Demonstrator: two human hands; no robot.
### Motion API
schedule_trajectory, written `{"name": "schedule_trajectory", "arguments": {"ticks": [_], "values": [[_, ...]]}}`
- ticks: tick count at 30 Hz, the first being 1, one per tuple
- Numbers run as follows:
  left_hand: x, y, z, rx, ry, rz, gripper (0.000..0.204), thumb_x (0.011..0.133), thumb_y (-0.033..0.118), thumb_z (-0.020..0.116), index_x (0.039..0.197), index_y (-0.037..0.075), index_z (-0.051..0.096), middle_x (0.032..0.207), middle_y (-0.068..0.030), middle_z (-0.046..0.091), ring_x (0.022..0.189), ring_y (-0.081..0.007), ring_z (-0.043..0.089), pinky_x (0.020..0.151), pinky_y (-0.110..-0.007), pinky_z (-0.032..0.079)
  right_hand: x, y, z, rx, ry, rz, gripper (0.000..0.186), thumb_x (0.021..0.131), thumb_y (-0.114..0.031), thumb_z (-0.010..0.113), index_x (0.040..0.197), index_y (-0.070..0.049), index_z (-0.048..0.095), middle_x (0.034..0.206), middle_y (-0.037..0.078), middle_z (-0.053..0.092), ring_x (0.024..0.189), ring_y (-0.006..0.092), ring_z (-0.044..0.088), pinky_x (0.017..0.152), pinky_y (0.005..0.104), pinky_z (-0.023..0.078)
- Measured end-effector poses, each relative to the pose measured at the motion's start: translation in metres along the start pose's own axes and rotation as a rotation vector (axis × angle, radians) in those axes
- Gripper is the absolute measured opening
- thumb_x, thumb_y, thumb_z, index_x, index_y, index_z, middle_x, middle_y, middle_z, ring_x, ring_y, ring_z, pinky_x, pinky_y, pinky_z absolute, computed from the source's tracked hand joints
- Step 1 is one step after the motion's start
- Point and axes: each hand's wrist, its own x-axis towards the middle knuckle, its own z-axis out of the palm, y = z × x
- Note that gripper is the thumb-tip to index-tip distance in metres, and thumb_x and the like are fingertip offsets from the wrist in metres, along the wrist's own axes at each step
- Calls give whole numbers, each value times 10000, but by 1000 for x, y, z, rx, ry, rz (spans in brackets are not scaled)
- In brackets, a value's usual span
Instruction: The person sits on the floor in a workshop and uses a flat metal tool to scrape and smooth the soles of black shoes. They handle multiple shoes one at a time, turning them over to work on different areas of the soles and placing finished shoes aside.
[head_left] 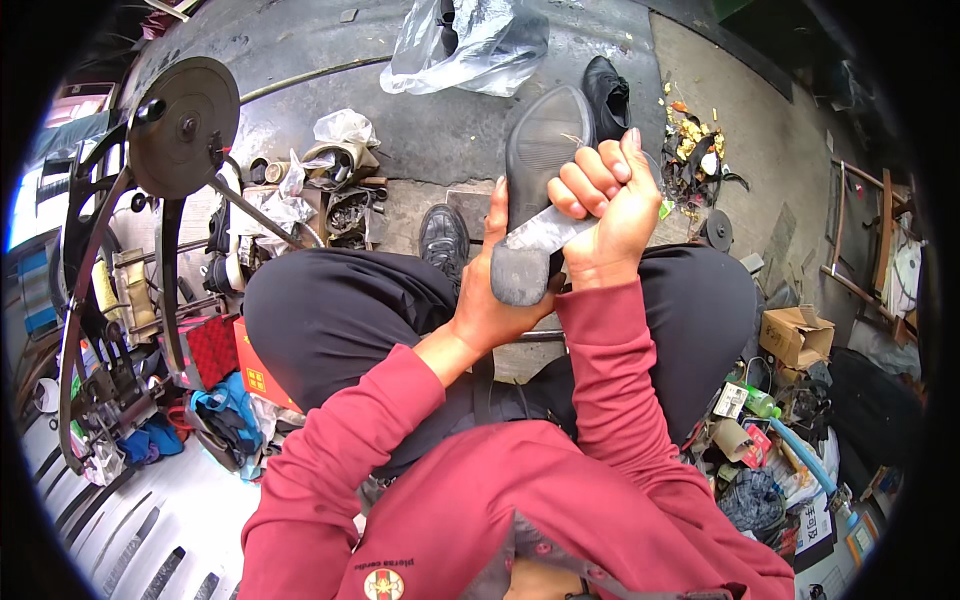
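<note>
A black shoe (546, 135) is held sole up above my lap, its toe pointing away and its block heel (520, 273) toward me. My left hand (490, 300) wraps round it from below near the heel, one finger stretched along its left side. Closed in a fist, my right hand (612, 205) grips a flat, greyish metal blade (545, 232) lying slantwise just in front of the heel. The handle end is hidden in the fist; whether its edge touches the sole I cannot tell. Just beyond, a second black shoe (606, 95) rests on the ground.
At left stands a black iron machine with a round wheel (184, 125). Clear plastic bagging (470, 45) lies ahead. A scrap heap (695, 150) is at far right. Cardboard box (795, 335) and clutter sit by my right knee, bags and a red box (262, 368) by my left.
</note>
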Motion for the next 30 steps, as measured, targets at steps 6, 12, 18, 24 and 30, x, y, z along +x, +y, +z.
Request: {"name": "schedule_trajectory", "arguments": {"ticks": [6, 12, 18, 24, 30], "values": [[1, 1, 1, -60, 65, 41, 1178, 755, 103, 866, 1632, -7, 87, 923, -179, 741, 847, -334, 769, 753, -388, 586, -18, 12, 1, 27, 49, -269, 515, 1116, -479, 477, 725, -174, 340, 604, -59, 237, 466, 84, 190, 450, 295, 238], [8, 16, 0, -92, 131, -22, 613, 747, 77, 827, 1303, 14, 576, 969, -165, 740, 917, -303, 759, 823, -383, 574, -11, 18, 0, 79, 22, -128, 514, 1118, -479, 471, 726, -169, 350, 601, -48, 255, 466, 100, 221, 460, 298, 263], [14, 22, 3, -129, 121, -86, 837, 739, 70, 821, 1477, 31, 427, 950, -137, 724, 883, -243, 737, 842, -362, 571, -6, 8, -16, 212, 5, -83, 497, 1128, -453, 447, 723, -174, 374, 590, -55, 258, 461, 93, 231, 466, 290, 272], [12, 20, 1, 27, 53, -6, 1212, 746, 60, 813, 1667, 10, 27, 909, -103, 709, 855, -221, 723, 881, -341, 566, -3, -23, -32, 235, -33, -83, 489, 1128, -440, 442, 721, -174, 401, 584, -60, 267, 451, 85, 232, 467, 286, 274], [7, 15, 6, -64, 14, -80, 1204, 752, 49, 813, 1664, -11, 29, 970, -101, 691, 904, -224, 709, 937, -318, 544, 0, -31, -38, 216, -98, 107, 473, 1128, -433, 448, 736, -170, 415, 588, -67, 273, 447, 80, 245, 469, 283, 273]]}}
